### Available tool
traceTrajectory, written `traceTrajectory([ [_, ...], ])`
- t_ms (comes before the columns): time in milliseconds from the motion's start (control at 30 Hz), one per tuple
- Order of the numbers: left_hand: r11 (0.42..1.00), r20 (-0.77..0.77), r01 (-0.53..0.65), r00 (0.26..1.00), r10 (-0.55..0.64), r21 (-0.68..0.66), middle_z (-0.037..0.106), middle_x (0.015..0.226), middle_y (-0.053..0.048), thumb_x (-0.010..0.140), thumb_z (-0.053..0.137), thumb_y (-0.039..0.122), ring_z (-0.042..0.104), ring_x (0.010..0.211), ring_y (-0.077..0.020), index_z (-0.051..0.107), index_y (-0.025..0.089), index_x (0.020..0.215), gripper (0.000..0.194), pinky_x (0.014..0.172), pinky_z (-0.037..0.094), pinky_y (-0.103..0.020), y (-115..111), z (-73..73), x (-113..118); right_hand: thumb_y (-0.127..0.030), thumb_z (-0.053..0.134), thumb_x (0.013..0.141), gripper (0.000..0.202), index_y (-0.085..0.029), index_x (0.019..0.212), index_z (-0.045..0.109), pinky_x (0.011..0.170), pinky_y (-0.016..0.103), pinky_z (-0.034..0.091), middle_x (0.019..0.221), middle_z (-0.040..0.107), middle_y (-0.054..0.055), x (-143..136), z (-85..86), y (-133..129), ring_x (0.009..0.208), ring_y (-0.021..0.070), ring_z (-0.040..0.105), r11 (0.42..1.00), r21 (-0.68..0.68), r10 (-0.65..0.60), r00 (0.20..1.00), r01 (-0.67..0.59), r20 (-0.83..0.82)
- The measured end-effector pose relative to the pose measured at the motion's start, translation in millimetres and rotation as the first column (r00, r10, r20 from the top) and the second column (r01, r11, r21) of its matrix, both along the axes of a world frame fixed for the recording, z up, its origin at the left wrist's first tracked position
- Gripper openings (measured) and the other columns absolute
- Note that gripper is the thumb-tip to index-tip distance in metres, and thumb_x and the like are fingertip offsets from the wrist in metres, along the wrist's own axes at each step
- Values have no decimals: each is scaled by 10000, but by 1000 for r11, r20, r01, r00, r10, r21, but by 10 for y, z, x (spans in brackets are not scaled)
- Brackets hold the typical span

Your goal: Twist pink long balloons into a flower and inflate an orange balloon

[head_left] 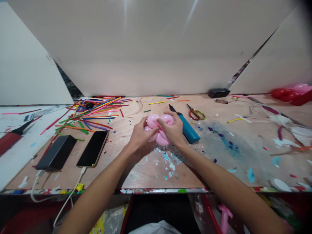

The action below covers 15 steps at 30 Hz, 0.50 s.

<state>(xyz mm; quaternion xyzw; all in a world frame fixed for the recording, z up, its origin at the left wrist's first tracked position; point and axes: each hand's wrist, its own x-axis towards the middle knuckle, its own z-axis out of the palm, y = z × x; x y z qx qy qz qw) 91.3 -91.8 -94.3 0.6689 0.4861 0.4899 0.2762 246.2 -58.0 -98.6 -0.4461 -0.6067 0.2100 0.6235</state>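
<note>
A pink twisted balloon (162, 139), shaped into several rounded petal-like loops, is held over the middle of the table. My left hand (140, 134) grips it from the left, thumb pressed toward its centre. From the right, my right hand (175, 127) closes on it, with the thumb also at the centre. The fingers behind the balloon are partly hidden. Just beyond my right hand lies a blue hand pump (188, 128) with a black nozzle. Scissors (196, 113) with red and yellow handles rest to the right of the pump.
Uninflated balloons (104, 109) in many colours are heaped at back left. A phone (93, 149) and a black power bank (57, 152) lie left, with white cables over the front edge. A red pump (12, 139) is far left; red and pink balloons (290, 94) sit far right.
</note>
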Motion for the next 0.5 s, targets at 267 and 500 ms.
traceTrajectory([
  [267,1000,47,-26,999,27,-14,686,1122,-97,774,734,421,633,998,-219,618,172,1171,483,889,478,-332,19,-54,28,-496,675,820,374,-196,1040,642,965,425,466,1072,668,77,63,-23,46,1043,243,619,997,40,61,998,-62,35],
  [500,992,165,-44,984,64,-122,705,999,-95,799,688,488,630,869,-206,671,135,1035,425,770,474,-301,53,-105,72,-469,621,879,287,-211,1004,637,900,386,482,998,668,50,76,-23,34,947,215,623,993,97,60,997,-64,44],
])
